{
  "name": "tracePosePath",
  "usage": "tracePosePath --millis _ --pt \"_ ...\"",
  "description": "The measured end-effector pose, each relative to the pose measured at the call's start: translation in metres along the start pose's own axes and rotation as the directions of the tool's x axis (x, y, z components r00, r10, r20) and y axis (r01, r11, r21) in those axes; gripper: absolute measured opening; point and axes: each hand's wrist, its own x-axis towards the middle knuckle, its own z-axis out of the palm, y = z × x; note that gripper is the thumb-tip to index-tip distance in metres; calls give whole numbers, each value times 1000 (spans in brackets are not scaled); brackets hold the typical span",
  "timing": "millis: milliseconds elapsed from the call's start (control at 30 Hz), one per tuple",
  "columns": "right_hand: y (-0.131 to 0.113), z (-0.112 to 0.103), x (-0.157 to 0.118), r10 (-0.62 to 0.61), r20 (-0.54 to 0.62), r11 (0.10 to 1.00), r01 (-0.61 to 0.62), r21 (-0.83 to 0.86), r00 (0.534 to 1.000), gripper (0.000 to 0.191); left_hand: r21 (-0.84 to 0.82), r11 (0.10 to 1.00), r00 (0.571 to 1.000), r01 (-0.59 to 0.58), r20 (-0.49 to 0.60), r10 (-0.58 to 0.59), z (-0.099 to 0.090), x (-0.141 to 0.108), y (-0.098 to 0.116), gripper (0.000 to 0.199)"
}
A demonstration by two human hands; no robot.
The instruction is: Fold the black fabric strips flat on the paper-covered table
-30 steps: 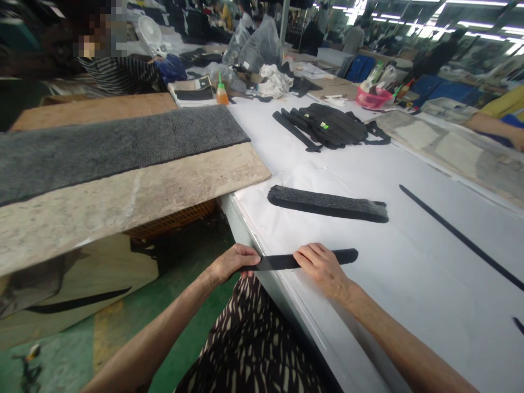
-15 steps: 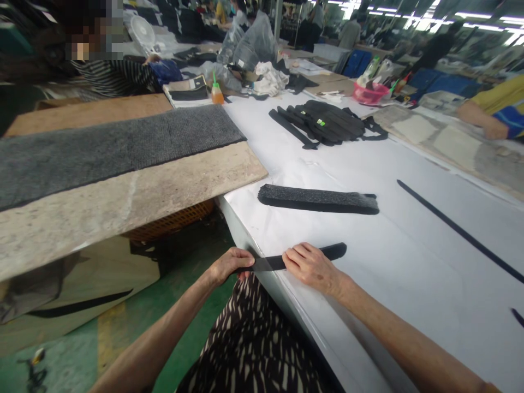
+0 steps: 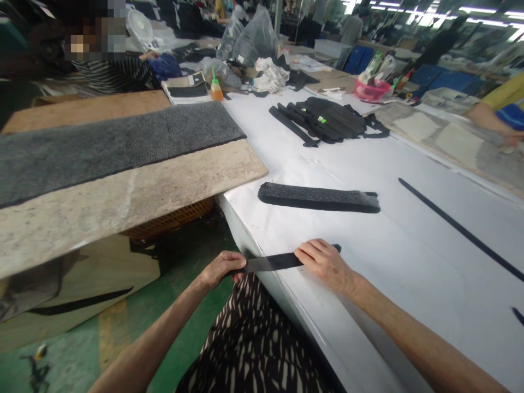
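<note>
Since half a second ago, your right hand (image 3: 325, 266) has slid outward along the black strip (image 3: 274, 262), so less of the strip's far end shows past your fingers, while your left hand (image 3: 223, 268) has drawn back a little the other way. The stack of strips (image 3: 319, 197), grey and fuzzy on top, has stayed put on the white table (image 3: 388, 262).

The black strip is on your side of that stack, crossing the table's edge. Your left hand pinches one end just off the edge, thumb on top and fingers underneath. Your right hand grasps the strip from above near its other end, fingers bent over it; the thumb is hidden from you. Between your hands the strip runs nearly straight, its flat face up.

Beyond the stack lies a pile of black pieces (image 3: 333, 117), with small green and pale labels on it. To the right of the stack, well apart from it, a long thin band (image 3: 454, 222) runs diagonally. To the left of the stack, a grey textured mat (image 3: 123, 139) lies on a worn board (image 3: 172, 177).
</note>
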Motion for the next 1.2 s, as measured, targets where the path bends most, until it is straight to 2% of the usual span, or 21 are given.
tracePosePath --millis 133,233,367,500,667,967,1100,1200 --pt "1 1 -6 131 2 983 -130 128 991 23 -20 1000 1000 -3 27 4 -3 -10 4 39" --pt "2 2 -7 160 0 970 -157 183 987 23 -8 1000 999 -7 36 7 -5 -12 6 38" --pt "3 -1 -4 134 8 974 -133 183 991 24 22 1000 1000 8 26 -8 -9 -13 10 39" --pt "2 -7 -1 49 43 994 -53 100 998 27 52 999 1000 -15 24 14 -13 -22 20 38" --pt "2 -7 -2 -38 -15 999 38 -12 999 23 78 997 1000 -25 13 24 -14 -29 27 35" --pt "1 -1 -1 -22 -56 998 19 -61 998 20 49 999 999 15 -34 -14 -3 -1 5 35" --pt "-1 1 4 27 -71 1000 -28 -11 997 23 50 999 999 2 -42 0 1 13 -6 35" --pt "-8 5 14 39 -54 998 -37 42 998 21 75 997 997 9 -71 -4 -3 19 -15 36"
